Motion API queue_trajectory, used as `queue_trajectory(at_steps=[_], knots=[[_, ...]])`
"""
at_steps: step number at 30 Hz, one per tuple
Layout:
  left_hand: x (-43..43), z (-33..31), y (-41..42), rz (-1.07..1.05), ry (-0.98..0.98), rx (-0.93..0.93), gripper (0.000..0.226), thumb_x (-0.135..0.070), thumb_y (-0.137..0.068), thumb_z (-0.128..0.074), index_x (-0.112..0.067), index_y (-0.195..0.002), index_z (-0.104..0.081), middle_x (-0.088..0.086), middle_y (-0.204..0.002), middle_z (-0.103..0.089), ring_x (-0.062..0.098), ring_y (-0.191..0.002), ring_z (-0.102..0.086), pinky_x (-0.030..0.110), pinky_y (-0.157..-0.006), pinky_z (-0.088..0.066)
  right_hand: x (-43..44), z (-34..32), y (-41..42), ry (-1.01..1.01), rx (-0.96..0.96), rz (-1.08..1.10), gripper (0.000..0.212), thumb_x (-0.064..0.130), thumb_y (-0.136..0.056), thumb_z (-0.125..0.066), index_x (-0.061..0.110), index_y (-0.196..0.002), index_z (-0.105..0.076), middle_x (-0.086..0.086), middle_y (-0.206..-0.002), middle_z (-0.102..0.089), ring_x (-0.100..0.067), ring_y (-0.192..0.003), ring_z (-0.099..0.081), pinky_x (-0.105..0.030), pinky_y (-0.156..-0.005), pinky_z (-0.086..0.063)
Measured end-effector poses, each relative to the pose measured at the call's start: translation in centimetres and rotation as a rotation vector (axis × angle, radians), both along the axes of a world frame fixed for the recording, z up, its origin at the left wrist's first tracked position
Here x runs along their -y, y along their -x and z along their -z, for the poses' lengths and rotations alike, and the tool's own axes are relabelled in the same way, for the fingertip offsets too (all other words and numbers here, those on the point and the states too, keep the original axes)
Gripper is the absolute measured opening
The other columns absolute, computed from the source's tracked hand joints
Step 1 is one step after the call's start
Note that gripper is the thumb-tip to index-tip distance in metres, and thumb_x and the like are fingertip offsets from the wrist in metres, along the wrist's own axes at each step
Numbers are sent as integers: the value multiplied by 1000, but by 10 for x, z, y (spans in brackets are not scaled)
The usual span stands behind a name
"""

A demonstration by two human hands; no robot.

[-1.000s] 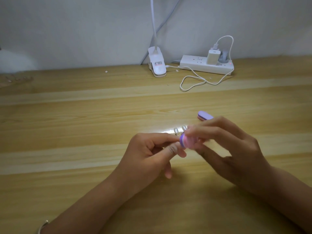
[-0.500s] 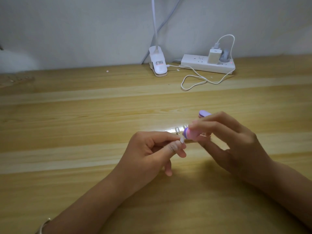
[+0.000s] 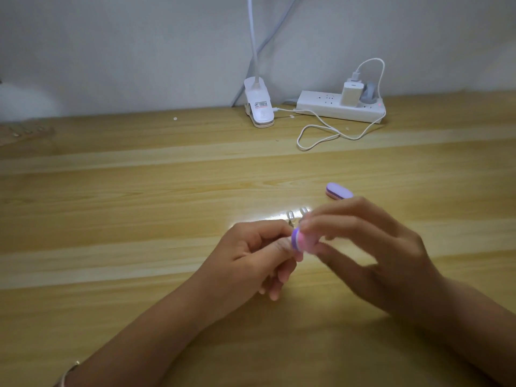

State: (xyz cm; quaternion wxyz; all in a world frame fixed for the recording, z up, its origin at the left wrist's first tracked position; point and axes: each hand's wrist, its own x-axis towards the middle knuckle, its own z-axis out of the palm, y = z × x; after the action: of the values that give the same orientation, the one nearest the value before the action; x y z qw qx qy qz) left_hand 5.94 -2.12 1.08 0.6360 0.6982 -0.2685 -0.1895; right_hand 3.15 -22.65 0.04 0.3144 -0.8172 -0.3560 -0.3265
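Right hand (image 3: 371, 255): grip clamped on a pink-and-purple buffer block (image 3: 302, 242), held above the counter (image 3: 139, 205) near centre. Left hand (image 3: 251, 255): fingers curled, meeting the block's purple end; whether its grip holds anything cannot be told. 1 matching block (image 3: 339, 191) lies far right of both hands.

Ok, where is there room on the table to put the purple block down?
Bare table left of the left hand, and the band between that hand and the lamp clip. Crowded near the spare block, the clear bits and the cable loop.
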Motion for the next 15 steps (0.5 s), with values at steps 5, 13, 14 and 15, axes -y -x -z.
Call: queue_trajectory(at_steps=[5,13,14,15], knots=[[-3,-4,-1,37,16,-70,23,-16,-92,-47,-12,-75,-61,5,-59,-48,21,-46,-47,29,-46,-35,11,-2,-5,54,-4,66,16,6,-94,-65,1,-107,-73,-11,-106,-69,-15,-97,-66,-47,-95,-54],[-3,-3,-1,34,48,-67,23,-17,-93,-49,-10,-76,-63,4,-59,-49,19,-46,-48,28,-46,-36,4,1,0,71,-16,-3,17,6,-96,-63,1,-109,-72,-13,-109,-69,-18,-101,-66,-40,-97,-52],[-3,-2,-2,25,48,-56,23,-17,-93,-49,-10,-76,-63,4,-60,-50,20,-47,-49,29,-46,-36,7,0,-3,55,-38,23,17,6,-96,-63,2,-110,-71,-11,-110,-68,-13,-100,-64,-43,-95,-52],[-3,-1,-2,13,46,-38,23,-17,-93,-49,-10,-76,-63,5,-61,-53,20,-48,-51,29,-46,-37,9,-2,-4,23,-54,43,17,7,-95,-62,5,-111,-70,-9,-109,-67,-7,-98,-61,-42,-92,-53]])
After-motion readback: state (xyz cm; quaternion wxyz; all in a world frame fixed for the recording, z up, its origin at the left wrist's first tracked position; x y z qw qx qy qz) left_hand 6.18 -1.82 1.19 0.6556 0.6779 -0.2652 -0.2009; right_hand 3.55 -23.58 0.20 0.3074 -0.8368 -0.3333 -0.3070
